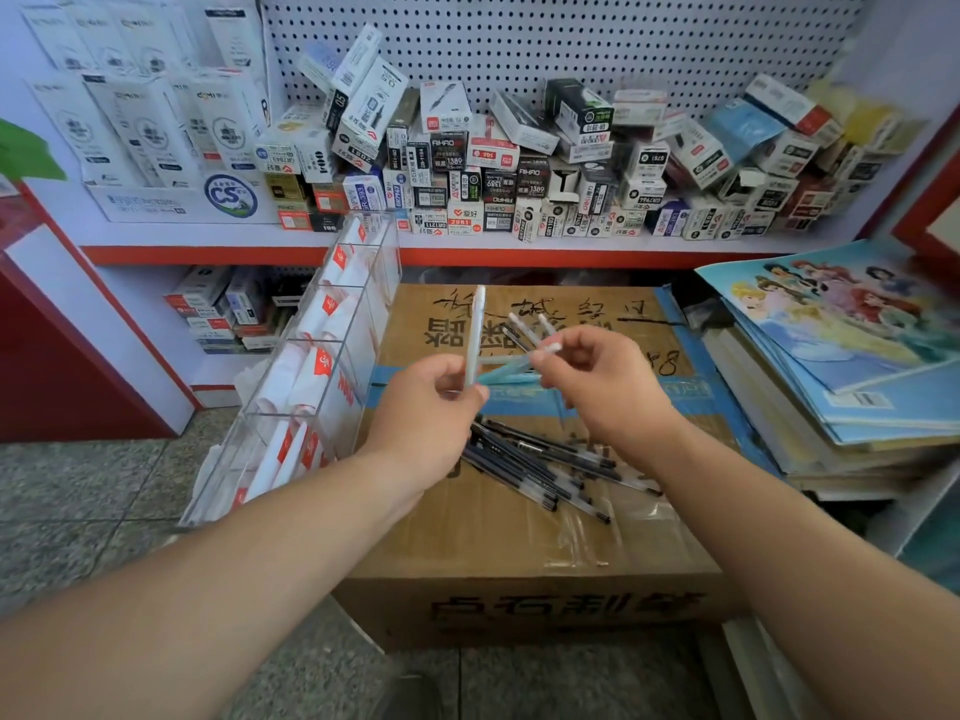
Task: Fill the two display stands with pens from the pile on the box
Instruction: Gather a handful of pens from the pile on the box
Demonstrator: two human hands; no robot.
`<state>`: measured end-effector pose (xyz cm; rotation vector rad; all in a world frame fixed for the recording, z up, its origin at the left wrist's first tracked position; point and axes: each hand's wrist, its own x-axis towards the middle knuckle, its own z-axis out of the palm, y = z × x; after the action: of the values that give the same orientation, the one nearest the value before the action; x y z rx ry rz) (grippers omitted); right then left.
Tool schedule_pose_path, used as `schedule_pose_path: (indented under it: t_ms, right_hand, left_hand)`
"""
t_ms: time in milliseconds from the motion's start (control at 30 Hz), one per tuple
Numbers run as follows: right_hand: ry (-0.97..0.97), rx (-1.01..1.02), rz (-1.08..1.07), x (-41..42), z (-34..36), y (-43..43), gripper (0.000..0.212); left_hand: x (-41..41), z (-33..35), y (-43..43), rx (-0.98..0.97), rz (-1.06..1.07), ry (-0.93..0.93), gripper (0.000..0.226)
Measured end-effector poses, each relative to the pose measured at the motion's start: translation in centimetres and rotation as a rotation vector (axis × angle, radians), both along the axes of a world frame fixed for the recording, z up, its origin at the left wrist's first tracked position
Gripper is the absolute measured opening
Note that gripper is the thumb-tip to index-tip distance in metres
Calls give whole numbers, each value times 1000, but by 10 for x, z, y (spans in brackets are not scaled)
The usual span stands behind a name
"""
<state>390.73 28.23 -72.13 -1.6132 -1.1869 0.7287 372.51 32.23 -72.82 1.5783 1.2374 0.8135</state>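
This is a stationery shop. A red-edged shelf (519, 256) is heaped with small boxes of pens and refills (498, 174) below a white pegboard wall (571, 39). A clear acrylic display stand (311, 366) leans beside a cardboard carton (493, 537), and cartoon-covered exercise books (857, 324) are stacked nearby.

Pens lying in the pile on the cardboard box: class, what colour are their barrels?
The pens are dark, nearly black; the head view shows them best.

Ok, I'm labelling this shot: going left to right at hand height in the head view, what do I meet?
Clear display stand → left hand holding a white pen → right hand holding several pens → stack of princess-cover books.
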Motion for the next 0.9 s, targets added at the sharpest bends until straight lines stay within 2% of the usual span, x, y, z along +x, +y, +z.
schedule_pose_path:
  t_ms: [67, 167, 400, 467, 500, 567, 633, 667, 733, 900]
  right_hand:
    - [99, 56, -36, -3, 9, -1, 7]
    - [129, 103, -36, -5, 13, 0, 10]
    - [260, 59, 73, -17, 5, 12, 15]
    - [318, 38, 72, -19, 2, 15, 18]
    - [224, 29, 33, -17, 0, 17, 19]
    - [-223, 4, -31, -10, -10, 22, 19]
    - [-623, -89, -3, -2, -21, 24, 23]
    - [-741, -138, 25, 1, -28, 26, 25]
    - [-877, -192, 50, 5, -36, 29, 28]
    - [-1035, -257, 36, 6, -39, 37, 32]
  left_hand:
    - [2, 2, -3, 47, -13, 38, 22]
    - [3, 1, -3, 61, -55, 65, 27]
    - [-4, -3, -5, -156, -157, 30, 24]
    - [-5, -4, -4, -248, -148, -52, 32]
    - [-5, -5, -3, -307, -125, -106, 38]
    - [-4, -6, 2, -389, -51, -181, 46]
    - [-3, -8, 6, -408, 0, -206, 41]
    - [-3, -8, 7, -406, 16, -209, 38]
    - [-2, -9, 7, -394, 40, -208, 35]
    - [0, -9, 6, -374, 40, -188, 33]
